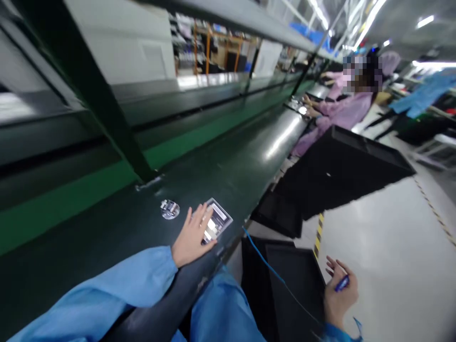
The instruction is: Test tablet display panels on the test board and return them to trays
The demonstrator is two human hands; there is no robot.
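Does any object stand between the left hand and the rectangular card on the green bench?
Nothing visible does: the left hand lies over part of the rectangular card. The round piece sits off to their left, not between them.

My left hand [194,240] has open dark-green bench top [228,166] toward frame centre; a slanted dark-green post [103,104] bars the upper left, a tall black tray stack [338,173] the right.
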